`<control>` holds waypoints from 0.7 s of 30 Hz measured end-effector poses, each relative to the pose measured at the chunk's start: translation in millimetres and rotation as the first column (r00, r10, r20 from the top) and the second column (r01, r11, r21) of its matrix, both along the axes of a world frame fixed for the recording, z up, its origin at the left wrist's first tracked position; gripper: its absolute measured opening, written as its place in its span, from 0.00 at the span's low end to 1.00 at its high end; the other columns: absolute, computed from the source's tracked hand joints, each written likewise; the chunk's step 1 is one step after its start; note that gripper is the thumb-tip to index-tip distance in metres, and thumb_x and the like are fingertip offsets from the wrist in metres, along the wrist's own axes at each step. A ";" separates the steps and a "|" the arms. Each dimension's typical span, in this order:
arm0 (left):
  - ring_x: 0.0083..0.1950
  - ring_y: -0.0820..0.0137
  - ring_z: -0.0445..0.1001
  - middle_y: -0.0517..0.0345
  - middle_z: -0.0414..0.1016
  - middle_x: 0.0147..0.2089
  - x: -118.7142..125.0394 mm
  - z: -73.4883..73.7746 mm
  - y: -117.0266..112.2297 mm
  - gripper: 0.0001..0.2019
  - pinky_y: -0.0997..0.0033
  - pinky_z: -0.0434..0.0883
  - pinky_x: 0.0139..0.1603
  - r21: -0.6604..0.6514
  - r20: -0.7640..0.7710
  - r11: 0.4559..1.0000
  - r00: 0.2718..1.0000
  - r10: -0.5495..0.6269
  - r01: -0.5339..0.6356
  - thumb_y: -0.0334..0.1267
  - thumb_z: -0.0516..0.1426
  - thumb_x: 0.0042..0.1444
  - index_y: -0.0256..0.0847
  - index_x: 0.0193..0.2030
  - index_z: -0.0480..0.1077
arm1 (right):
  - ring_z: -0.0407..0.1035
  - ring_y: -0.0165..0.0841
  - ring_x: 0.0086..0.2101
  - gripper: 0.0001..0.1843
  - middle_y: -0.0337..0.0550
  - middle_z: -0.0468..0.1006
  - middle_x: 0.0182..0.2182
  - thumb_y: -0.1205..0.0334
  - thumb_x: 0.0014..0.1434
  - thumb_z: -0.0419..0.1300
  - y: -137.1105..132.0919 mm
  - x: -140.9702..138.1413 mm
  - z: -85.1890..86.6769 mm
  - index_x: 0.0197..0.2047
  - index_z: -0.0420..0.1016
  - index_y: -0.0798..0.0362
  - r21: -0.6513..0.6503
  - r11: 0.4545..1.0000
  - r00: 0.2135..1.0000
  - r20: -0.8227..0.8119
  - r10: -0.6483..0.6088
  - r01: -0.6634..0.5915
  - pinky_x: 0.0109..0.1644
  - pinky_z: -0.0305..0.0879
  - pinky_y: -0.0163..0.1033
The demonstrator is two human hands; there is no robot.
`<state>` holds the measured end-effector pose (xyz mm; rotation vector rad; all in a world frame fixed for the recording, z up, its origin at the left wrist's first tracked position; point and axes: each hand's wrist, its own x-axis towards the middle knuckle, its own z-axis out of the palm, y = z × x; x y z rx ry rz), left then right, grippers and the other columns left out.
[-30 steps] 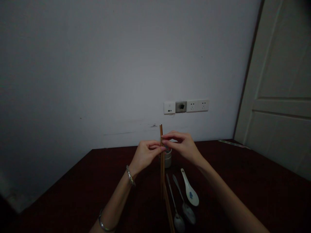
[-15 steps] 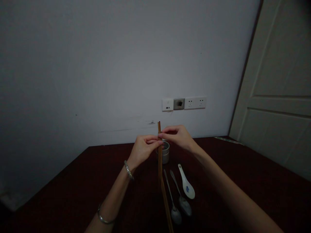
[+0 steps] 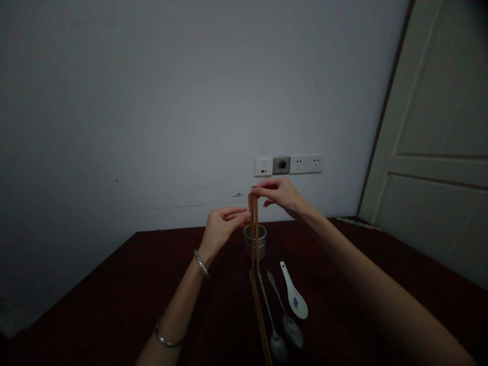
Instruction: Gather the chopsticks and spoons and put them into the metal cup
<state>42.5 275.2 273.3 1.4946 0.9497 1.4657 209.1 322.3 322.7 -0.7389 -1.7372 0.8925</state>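
Note:
Wooden chopsticks (image 3: 251,244) stand upright in front of me, ahead of a grey metal cup (image 3: 249,250). My left hand (image 3: 221,231) is closed on them from the left, thumb and fingertips meeting below their tops. Higher up and to the right, my right hand (image 3: 284,195) pinches the top of a chopstick (image 3: 256,229) that stands slightly apart from the others. More chopsticks (image 3: 260,320) lie on the table, running toward me from the foot of the upright ones. The exact number in each hand is hard to make out.
Two metal spoons (image 3: 293,331) and a white soup spoon (image 3: 295,300) with a blue mark lie right of the chopsticks on the dark red table (image 3: 114,284). Behind stands a wall with sockets (image 3: 299,164); a panelled door (image 3: 434,213) is at right.
My right hand has risen along the chopsticks, and one now stands apart on the right. My left hand has shifted slightly left. More of the cup shows.

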 end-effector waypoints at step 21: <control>0.31 0.66 0.76 0.45 0.77 0.30 -39.2 -15.1 39.4 0.15 0.67 0.73 0.36 -0.065 0.091 0.988 0.986 0.143 -0.137 0.40 0.62 0.43 0.28 0.33 0.71 | 0.67 0.25 0.20 0.04 0.41 0.73 0.20 0.69 0.46 0.62 125.1 1.7 -7.8 0.24 0.71 0.61 -0.151 0.978 0.985 -0.075 -0.156 0.144 0.22 0.71 0.33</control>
